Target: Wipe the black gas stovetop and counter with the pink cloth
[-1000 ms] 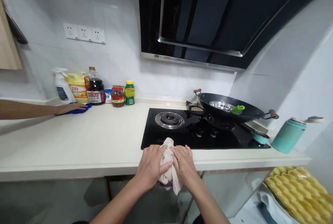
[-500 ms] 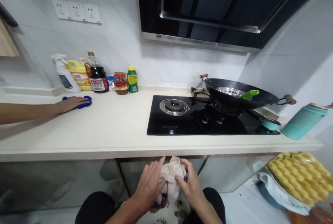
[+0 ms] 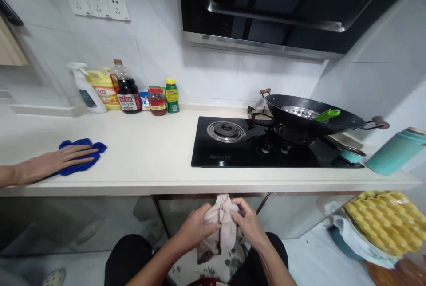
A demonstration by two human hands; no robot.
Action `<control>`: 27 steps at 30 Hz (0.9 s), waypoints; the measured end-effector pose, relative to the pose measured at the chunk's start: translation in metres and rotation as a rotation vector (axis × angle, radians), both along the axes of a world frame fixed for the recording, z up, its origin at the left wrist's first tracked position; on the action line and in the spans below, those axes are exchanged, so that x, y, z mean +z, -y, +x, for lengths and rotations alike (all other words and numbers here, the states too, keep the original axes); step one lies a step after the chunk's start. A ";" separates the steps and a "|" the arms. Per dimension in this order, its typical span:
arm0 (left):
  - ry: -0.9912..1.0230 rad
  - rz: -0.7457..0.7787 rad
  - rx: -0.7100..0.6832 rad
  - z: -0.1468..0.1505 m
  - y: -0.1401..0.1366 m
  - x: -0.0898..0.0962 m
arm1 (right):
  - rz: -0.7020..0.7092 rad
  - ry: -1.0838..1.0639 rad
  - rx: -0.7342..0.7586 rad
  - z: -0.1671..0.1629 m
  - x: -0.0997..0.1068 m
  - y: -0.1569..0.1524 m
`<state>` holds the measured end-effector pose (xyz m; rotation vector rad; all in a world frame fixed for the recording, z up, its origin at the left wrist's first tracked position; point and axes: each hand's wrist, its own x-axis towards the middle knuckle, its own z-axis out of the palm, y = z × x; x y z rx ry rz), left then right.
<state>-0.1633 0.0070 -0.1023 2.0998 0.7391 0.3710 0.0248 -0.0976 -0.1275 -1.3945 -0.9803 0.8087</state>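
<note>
A crumpled pale pink cloth [image 3: 223, 224] with a darker purplish patch hangs between my two hands, in front of the cabinet doors and below the counter edge. My left hand [image 3: 199, 226] grips its left side, thumb lying across the front. On the other side, my right hand [image 3: 248, 220] pinches the upper right part between thumb and fingers. To the left, another person's hand [image 3: 66, 161] presses flat on a blue cloth [image 3: 81, 168] on the countertop [image 3: 143, 153].
A black gas stove [image 3: 226, 150] carries a large wok [image 3: 293, 111] with a green-handled utensil [image 3: 328, 115]. Spray bottle [image 3: 88, 91], soy sauce bottle [image 3: 128, 93] and jars line the wall. A teal flask [image 3: 394, 150] stands right. Yellow egg trays [image 3: 386, 221] sit low at right.
The other person's hand has slid the blue cloth left and toward the counter's front edge. My hands have shifted their hold on the pink cloth, which now hangs more spread out.
</note>
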 end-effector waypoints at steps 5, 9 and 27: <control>0.265 -0.169 0.094 0.015 0.004 -0.010 | 0.044 -0.106 0.146 -0.014 0.001 -0.016; 0.210 -0.116 0.086 0.016 0.009 -0.017 | -0.006 -0.109 0.113 -0.017 -0.002 -0.022; 0.347 -0.120 0.296 0.010 0.010 0.005 | 0.008 0.511 0.075 -0.007 -0.013 0.036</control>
